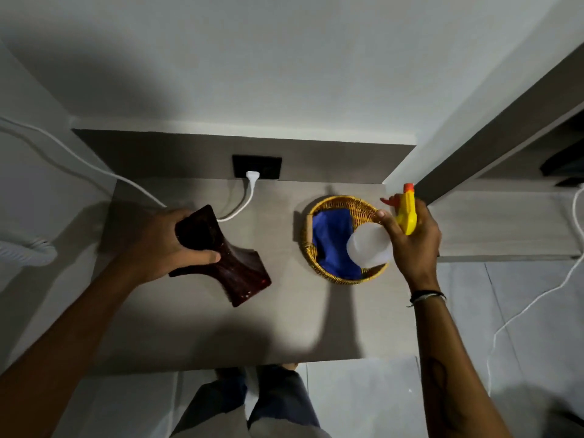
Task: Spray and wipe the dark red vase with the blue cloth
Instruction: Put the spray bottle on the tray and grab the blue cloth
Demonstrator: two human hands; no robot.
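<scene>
My left hand (164,245) grips the dark red vase (240,273) around its narrow middle and holds it tilted over the left part of the grey table (221,336). The vase has flared square ends. My right hand (414,245) holds a spray bottle (369,245) with a translucent white body and a yellow trigger head with an orange nozzle, raised over the right edge of the basket. The blue cloth (331,238) lies crumpled inside the round wicker basket (335,203), partly hidden by the bottle.
A black wall socket (256,164) with a white plug and cable (243,203) sits at the table's back edge. A grey shelf (505,222) adjoins on the right. White cables trail on the floor at both sides. My legs stand below the table's front edge.
</scene>
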